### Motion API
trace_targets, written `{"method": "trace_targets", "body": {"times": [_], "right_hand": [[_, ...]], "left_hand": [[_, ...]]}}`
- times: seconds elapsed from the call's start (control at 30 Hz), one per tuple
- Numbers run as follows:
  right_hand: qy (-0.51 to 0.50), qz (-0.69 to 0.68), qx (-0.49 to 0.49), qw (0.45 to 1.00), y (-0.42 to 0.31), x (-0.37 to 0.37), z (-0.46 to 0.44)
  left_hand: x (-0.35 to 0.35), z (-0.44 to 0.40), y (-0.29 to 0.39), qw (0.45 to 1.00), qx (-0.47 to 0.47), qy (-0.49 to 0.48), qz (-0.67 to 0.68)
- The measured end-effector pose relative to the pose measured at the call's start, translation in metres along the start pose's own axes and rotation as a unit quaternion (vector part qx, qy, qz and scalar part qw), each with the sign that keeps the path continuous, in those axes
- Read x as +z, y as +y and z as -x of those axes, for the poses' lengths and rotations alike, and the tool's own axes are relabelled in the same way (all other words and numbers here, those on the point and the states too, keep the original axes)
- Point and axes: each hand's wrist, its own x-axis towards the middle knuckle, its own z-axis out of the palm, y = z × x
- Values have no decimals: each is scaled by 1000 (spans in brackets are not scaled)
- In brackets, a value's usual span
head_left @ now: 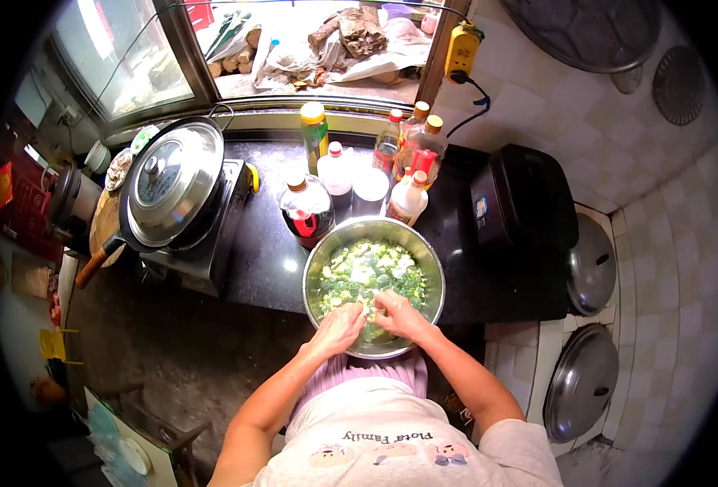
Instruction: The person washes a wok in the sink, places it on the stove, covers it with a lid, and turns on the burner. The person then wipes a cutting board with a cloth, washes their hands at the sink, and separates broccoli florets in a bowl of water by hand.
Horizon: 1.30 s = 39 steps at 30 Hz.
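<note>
A large steel bowl [435, 268] holds many cut broccoli pieces [367, 272], green with paler stems, and sits at the counter's front edge, close against my body. Over the near half of the bowl, my left hand [341, 326] reaches in from the left with its fingers drawn together. My right hand [399, 315] comes from the right, its fingers curled in a pinch. The fingertips of both hands nearly meet at a small pale piece that looks like broccoli. Parts of the fingertips and the broccoli beneath them are hidden.
Behind the bowl stand several bottles, including a dark sauce bottle [306, 213] and a white bottle [408, 197]. A lidded wok [172, 183] rests on a gas stove [189, 268] at left. To the right are a black appliance [525, 199] and round metal lids [582, 381].
</note>
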Motion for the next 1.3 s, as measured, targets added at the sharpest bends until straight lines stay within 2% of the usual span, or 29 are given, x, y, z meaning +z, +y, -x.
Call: {"method": "trace_targets", "body": {"times": [0.13, 0.17, 0.27, 0.3, 0.33, 0.37, 0.4, 0.43, 0.47, 0.5, 0.53, 0.6, 0.67, 0.7, 0.73, 0.77, 0.8, 0.9, 0.93, 0.97, 1.0, 1.1, 1.2, 1.23, 1.27, 1.3], "right_hand": [[-2, -70, 100, 992, 7, -8, -3], [-21, -41, 100, 994, 10, -9, -7], [26, -95, 41, 994, 15, -15, -19], [23, -44, 76, 996, 20, -23, -24], [62, 61, 32, 996, 31, -30, -28], [108, 99, 79, 986, 37, -31, -28], [154, 136, 125, 971, 43, -29, -29], [169, 95, 154, 969, 57, -22, -30], [162, 75, 235, 955, 67, -7, -34], [118, 40, 283, 951, 71, 4, -37], [72, 4, 331, 941, 75, 13, -37], [78, -177, 308, 932, 67, 9, -38], [41, -313, 288, 904, 68, -1, -36], [63, -305, 241, 919, 53, -11, -36], [52, -373, 260, 889, 23, -33, -38], [50, -311, 254, 914, 24, -38, -38], [48, -248, 245, 936, 26, -42, -38], [10, -130, 191, 973, 25, -45, -31], [25, -93, 172, 980, 24, -46, -26], [40, -55, 153, 986, 21, -46, -19], [55, -18, 134, 989, 20, -46, -13], [108, 40, 183, 976, 52, -30, 6], [92, 75, 262, 958, 53, -1, 3], [45, 65, 323, 943, 49, 8, -3], [48, 101, 352, 929, 43, 17, -8], [11, 25, 357, 934, 42, 13, -13]], "left_hand": [[15, -11, -25, 999, -35, 29, 26], [15, -18, -25, 997, -9, 61, 44], [8, -38, -24, 976, 83, 183, 86], [3, -42, -27, 981, 23, 178, 68], [-2, -44, -32, 983, -36, 173, 49], [1, -46, -44, 977, -89, 189, 32], [1, -51, -49, 969, -174, 164, 64], [5, -58, -50, 960, -238, 135, 65], [10, -65, -43, 946, -299, 105, 66], [25, -72, -47, 945, -304, 92, 82], [45, -76, -53, 958, -255, 124, 53], [44, -79, -53, 954, -204, 61, 210], [38, -75, -56, 940, -187, 52, 280], [32, -70, -50, 943, -175, 55, 278], [26, -66, -45, 945, -163, 59, 276], [20, -61, -40, 948, -151, 63, 274], [9, -55, -24, 937, -181, 61, 291], [-14, -39, 8, 943, -179, 57, 275], [-13, -35, 10, 941, -186, 56, 276], [-2, -34, -12, 978, -122, 73, 152], [0, -26, -17, 980, -116, 81, 143], [6, -17, -23, 981, -117, 95, 118], [22, -23, -31, 978, -159, 90, 100], [33, -27, -36, 986, -146, 70, 48], [34, -26, -25, 989, -139, 57, -13], [38, -29, -28, 989, -136, 46, -24]]}}
